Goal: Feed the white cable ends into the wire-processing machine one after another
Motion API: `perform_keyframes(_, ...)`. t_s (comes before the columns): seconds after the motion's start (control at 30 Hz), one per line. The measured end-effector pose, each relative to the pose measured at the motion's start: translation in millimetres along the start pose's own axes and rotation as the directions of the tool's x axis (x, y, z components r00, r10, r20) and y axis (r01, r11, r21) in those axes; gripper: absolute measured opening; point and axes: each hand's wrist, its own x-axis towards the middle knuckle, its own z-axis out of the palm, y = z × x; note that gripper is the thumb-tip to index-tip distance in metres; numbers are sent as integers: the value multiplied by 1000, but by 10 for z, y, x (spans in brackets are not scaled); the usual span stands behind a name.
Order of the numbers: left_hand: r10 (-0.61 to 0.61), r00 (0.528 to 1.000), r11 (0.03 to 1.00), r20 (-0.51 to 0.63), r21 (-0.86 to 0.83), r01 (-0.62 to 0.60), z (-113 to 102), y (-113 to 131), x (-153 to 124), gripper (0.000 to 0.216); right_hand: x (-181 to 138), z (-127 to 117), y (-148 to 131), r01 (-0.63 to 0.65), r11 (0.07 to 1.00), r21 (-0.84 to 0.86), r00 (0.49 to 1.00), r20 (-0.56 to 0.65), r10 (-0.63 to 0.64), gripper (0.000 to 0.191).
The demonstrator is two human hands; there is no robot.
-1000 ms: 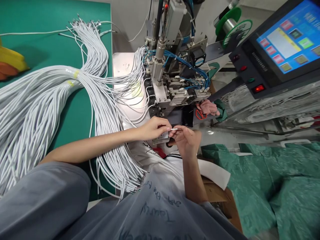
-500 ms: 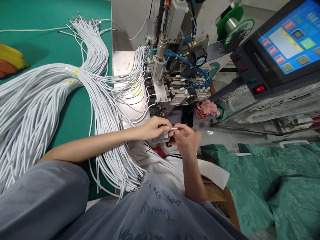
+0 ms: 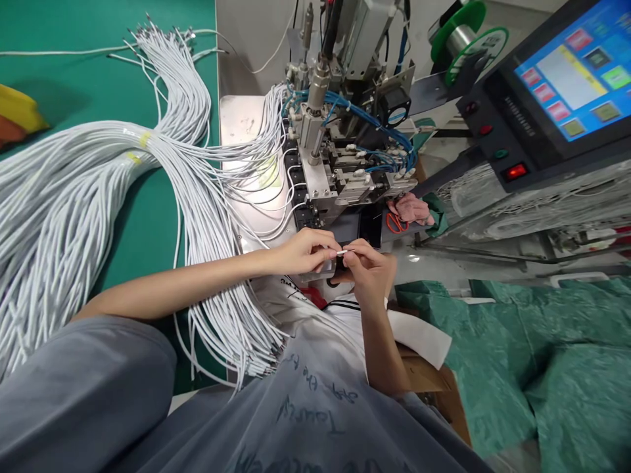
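Observation:
Between my two hands, in front of the machine, is the end of a white cable [image 3: 341, 253]. My left hand [image 3: 308, 251] pinches it between thumb and forefinger. From the other side, my right hand [image 3: 369, 266] closes its thumb and fingertips on the tip; what lies under those fingertips is too small to make out. A large bundle of white cables [image 3: 207, 243] spreads under my left forearm, tied with yellow bands. Several of its cables run to the row of black clamps [image 3: 302, 213] on the metal machine [image 3: 320, 164].
A screen panel [image 3: 566, 85] juts in at the upper right, near a green wire spool [image 3: 458, 43]. Orange-handled scissors [image 3: 397, 223] and a pink cloth [image 3: 411, 209] lie right of the machine. Green plastic sacks [image 3: 493, 355] fill the lower right. The green table [image 3: 73, 92] is at left.
My right hand's fingers have curled in and shifted along the cable end, leaving less of it showing. My left hand stays nearly still. The whole view has shifted slightly.

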Motion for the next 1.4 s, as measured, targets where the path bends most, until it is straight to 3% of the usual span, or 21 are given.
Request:
perform_keyframes(0.13,66,993,988,-94,148,-52,-13,2,7,20,-37,78,-63,90,951,-296,981,-137,-136,8)
perform_keyframes(0.23,160,978,951,-134,285,-117,-27,-13,12,18,-56,83,-128,77,903,-422,985,-108,-134,12)
perform_keyframes(0.37,254,960,898,-114,397,-191,-32,-53,8,17,4,-6,-189,-25,936,-352,999,12,31,14)
perform_keyframes(0.47,204,969,915,-136,379,-139,-26,-52,10,13,57,-59,-182,-114,960,-254,990,49,130,12)
perform_keyframes(0.67,4,986,985,-165,172,24,8,17,17,14,-14,55,-52,-182,979,-94,982,-66,176,21)
perform_keyframes(0.8,74,985,979,-158,197,-42,43,91,-18,19,-99,137,-63,-142,988,-63,983,-127,133,30)
perform_keyframes(0.87,210,972,912,-106,379,-156,13,148,-39,19,-97,122,-151,-22,976,-216,990,-139,-8,25)
perform_keyframes(0.93,351,936,732,25,616,-291,-57,204,-53,21,-55,71,-259,123,906,-404,984,-67,-164,18)
perform_keyframes(1.0,424,890,513,169,765,-390,-138,238,-55,24,13,12,-338,225,851,-475,973,69,-218,16)
perform_keyframes(1.07,459,865,426,201,805,-413,-182,236,-47,25,82,-21,-364,260,856,-446,965,156,-212,17)
perform_keyframes(1.13,462,881,536,98,761,-366,-166,195,-32,23,131,-5,-346,253,878,-406,967,139,-214,18)
perform_keyframes(1.2,414,908,729,-70,623,-284,-105,130,-14,21,152,52,-308,222,900,-376,975,58,-216,19)
perform_keyframes(1.27,335,924,861,-186,457,-221,-48,67,4,19,158,120,-261,176,926,-333,981,-22,-194,21)
perform_keyframes(1.33,279,939,903,-201,387,-185,-41,31,22,20,174,165,-195,103,952,-290,988,-83,-132,22)
perform_keyframes(1.4,240,964,867,-111,472,-161,-103,26,44,23,220,172,-86,2,973,-231,993,-112,-28,23)
